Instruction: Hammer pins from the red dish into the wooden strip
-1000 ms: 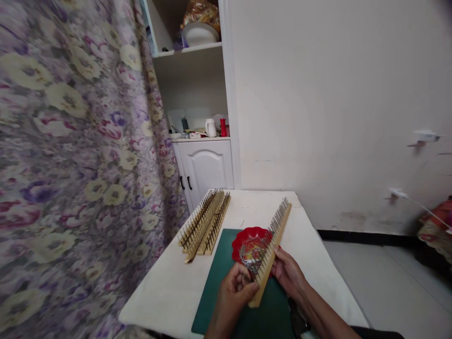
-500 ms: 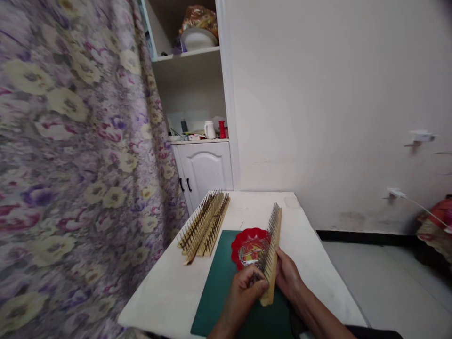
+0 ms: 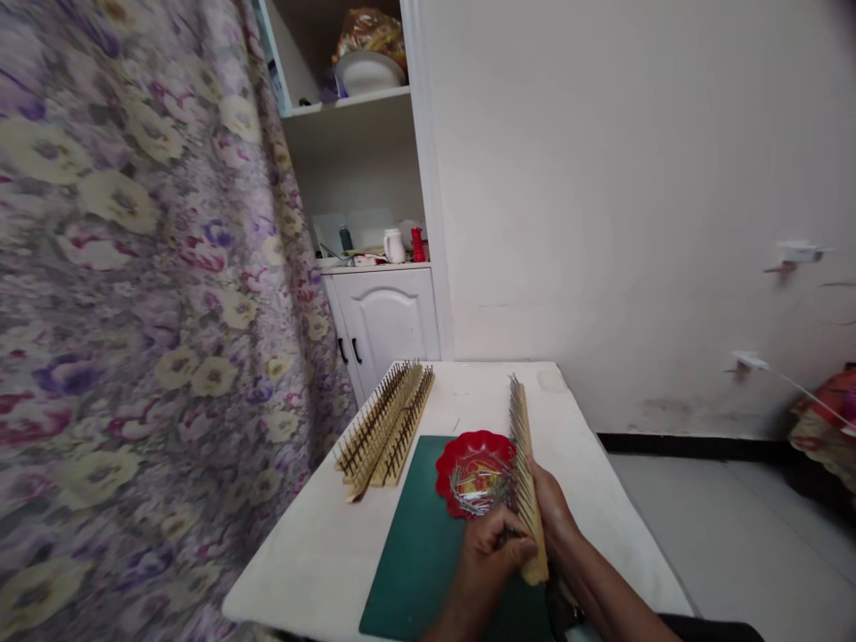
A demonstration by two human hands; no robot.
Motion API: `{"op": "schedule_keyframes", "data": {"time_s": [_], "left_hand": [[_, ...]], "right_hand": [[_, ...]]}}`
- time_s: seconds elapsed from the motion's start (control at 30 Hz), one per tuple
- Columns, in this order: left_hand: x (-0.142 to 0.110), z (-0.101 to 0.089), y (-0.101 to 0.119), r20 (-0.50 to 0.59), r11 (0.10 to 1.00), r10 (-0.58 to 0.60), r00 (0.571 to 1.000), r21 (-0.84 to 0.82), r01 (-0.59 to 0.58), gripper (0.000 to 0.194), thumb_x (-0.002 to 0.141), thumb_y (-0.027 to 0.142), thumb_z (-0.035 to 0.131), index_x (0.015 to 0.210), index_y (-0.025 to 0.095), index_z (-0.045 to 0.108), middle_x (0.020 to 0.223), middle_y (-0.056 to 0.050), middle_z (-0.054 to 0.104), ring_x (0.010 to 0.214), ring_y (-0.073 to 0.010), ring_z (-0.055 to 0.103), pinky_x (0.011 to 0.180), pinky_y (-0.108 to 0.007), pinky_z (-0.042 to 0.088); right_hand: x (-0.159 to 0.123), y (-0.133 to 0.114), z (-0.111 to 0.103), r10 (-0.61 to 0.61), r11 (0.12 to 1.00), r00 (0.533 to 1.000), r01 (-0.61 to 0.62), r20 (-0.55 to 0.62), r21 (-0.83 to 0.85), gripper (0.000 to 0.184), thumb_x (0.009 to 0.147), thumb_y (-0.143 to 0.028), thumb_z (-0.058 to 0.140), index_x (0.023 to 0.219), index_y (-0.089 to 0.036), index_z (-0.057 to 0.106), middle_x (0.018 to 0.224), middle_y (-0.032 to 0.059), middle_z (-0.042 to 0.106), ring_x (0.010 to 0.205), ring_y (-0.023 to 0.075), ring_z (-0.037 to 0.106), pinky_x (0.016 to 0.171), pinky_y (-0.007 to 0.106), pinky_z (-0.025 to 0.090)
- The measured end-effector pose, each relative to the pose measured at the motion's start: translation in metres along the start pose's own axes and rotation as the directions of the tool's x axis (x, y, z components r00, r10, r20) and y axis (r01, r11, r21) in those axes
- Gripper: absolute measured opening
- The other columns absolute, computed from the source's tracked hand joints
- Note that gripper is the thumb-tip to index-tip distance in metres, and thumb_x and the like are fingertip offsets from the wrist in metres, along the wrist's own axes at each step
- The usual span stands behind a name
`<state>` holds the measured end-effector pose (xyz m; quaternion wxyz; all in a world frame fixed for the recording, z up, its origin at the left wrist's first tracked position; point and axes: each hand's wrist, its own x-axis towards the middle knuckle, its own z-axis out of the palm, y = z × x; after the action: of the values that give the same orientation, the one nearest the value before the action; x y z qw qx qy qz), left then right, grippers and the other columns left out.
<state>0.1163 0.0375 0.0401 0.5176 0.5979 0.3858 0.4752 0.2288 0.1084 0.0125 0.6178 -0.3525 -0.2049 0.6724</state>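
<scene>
A wooden strip bristling with a row of thin metal nails is held on edge, its nail side facing left. My right hand grips it from the right, fingers behind the wood. At the strip's near end my left hand is closed, thumb and fingers pinched on what look like thin dark nails, partly hidden by the fingers. Just beyond the left hand, a red scalloped bowl holds many loose nails. Under the bowl and hands lies a dark green mat.
More nail-studded wooden strips lie together at the left on the white-covered table. A single nail rests beyond the mat. Behind stand a white cabinet and a wall; a floral curtain hangs at left.
Both hands and the strip have shifted slightly right, and the strip has turned so that its far end leans further left. The bowl stays on the mat.
</scene>
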Motion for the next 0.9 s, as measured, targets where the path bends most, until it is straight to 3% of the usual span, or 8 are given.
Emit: {"op": "schedule_keyframes", "data": {"time_s": [0.13,0.33,0.43,0.5,0.7,0.8,0.9], "left_hand": [[-0.003,0.005,0.005,0.014,0.994,0.072,0.997,0.083,-0.073,0.024,0.071,0.039,0.063,0.066,0.015,0.062,0.059,0.001,0.052,0.057,-0.0114,0.045,0.057,-0.022,0.037],[0.003,0.012,0.002,-0.044,0.999,0.004,0.999,-0.038,-0.006,0.028,0.072,0.042,0.060,0.064,0.017,0.052,0.053,0.005,0.045,0.050,-0.0092,0.039,0.050,-0.020,0.034],[-0.001,0.016,0.008,-0.003,0.994,0.076,0.997,0.079,-0.075,0.028,0.078,0.042,0.055,0.067,0.017,0.055,0.058,0.002,0.048,0.055,-0.0112,0.043,0.054,-0.021,0.036],[-0.005,0.016,0.014,-0.039,0.976,0.115,0.993,0.193,-0.105,0.028,0.082,0.041,0.050,0.069,0.017,0.055,0.062,0.002,0.049,0.061,-0.0121,0.045,0.058,-0.021,0.036],[0.002,-0.002,0.013,-0.188,0.958,0.089,0.978,0.286,-0.032,0.027,0.086,0.039,0.043,0.069,0.018,0.047,0.061,0.004,0.043,0.059,-0.0114,0.041,0.057,-0.021,0.033],[0.020,-0.017,0.002,-0.258,0.914,0.122,0.958,0.405,-0.008,0.025,0.086,0.035,0.041,0.069,0.019,0.049,0.063,0.003,0.049,0.061,-0.0134,0.046,0.059,-0.023,0.034],[0.042,-0.032,-0.010,-0.256,0.840,0.132,0.958,0.541,0.029,0.015,0.081,0.027,0.046,0.080,0.018,0.058,0.073,-0.001,0.060,0.071,-0.0180,0.055,0.067,-0.026,0.038]], "right_hand": [[0.001,-0.001,-0.001,-0.009,0.999,1.000,0.008,-0.016,-0.047,0.028,0.070,-0.043,0.063,0.053,-0.021,0.057,0.038,-0.0037,0.061,0.035,0.0159,0.052,0.040,0.028,0.042],[0.005,-0.001,-0.006,-0.019,0.996,0.999,0.015,-0.044,-0.083,0.028,0.069,-0.041,0.063,0.050,-0.021,0.055,0.035,-0.0056,0.058,0.034,0.0137,0.048,0.036,0.026,0.038],[0.008,-0.003,-0.009,-0.010,0.995,1.000,0.007,-0.029,-0.095,0.029,0.068,-0.042,0.063,0.051,-0.021,0.055,0.037,-0.0041,0.060,0.035,0.0146,0.050,0.038,0.027,0.041],[0.009,-0.004,-0.010,-0.013,0.995,1.000,0.011,-0.023,-0.099,0.028,0.069,-0.041,0.062,0.052,-0.021,0.056,0.037,-0.0039,0.061,0.035,0.0153,0.051,0.040,0.028,0.043],[0.006,-0.003,-0.006,-0.018,0.993,1.000,0.018,0.004,-0.114,0.026,0.069,-0.040,0.062,0.053,-0.021,0.058,0.036,-0.0030,0.060,0.044,0.0206,0.059,0.045,0.030,0.045],[0.004,-0.002,-0.005,-0.043,0.990,0.999,0.044,0.007,-0.131,0.026,0.071,-0.041,0.062,0.054,-0.021,0.059,0.040,-0.0024,0.063,0.048,0.0213,0.060,0.047,0.030,0.046],[0.006,0.000,-0.006,-0.100,0.984,0.995,0.100,0.010,-0.148,0.024,0.075,-0.038,0.060,0.059,-0.020,0.059,0.045,-0.0046,0.064,0.048,0.0175,0.059,0.050,0.029,0.046]]}}
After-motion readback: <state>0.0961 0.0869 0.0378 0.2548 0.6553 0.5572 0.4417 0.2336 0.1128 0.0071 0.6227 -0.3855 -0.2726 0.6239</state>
